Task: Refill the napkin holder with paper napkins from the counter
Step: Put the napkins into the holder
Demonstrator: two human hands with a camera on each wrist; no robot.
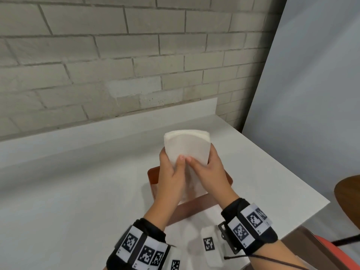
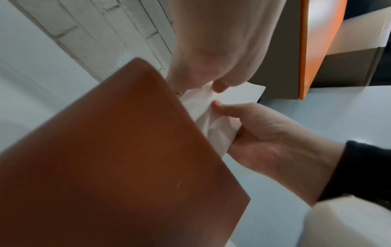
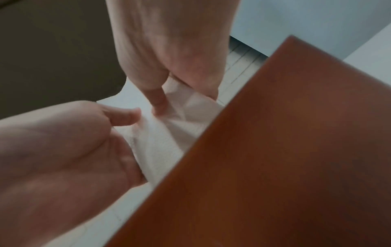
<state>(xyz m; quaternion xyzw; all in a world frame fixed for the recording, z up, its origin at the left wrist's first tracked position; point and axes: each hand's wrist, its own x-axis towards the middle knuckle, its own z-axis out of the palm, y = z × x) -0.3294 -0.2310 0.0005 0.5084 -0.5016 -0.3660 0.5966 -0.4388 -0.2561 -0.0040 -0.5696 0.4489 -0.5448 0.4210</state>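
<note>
A thick stack of white paper napkins stands upright, its lower part down between the walls of the brown napkin holder on the white counter. My left hand grips the stack's left side and my right hand grips its right side; both thumbs press on the front sheet. In the left wrist view the napkins crumple between the fingers beside the holder's wall. The right wrist view shows the same: napkins, holder wall. The stack's bottom edge is hidden.
A grey brick wall rises just behind the counter's low backsplash. A pale panel stands at the right. The counter's right edge is near the holder. Beyond it are a dark round seat and an orange chair.
</note>
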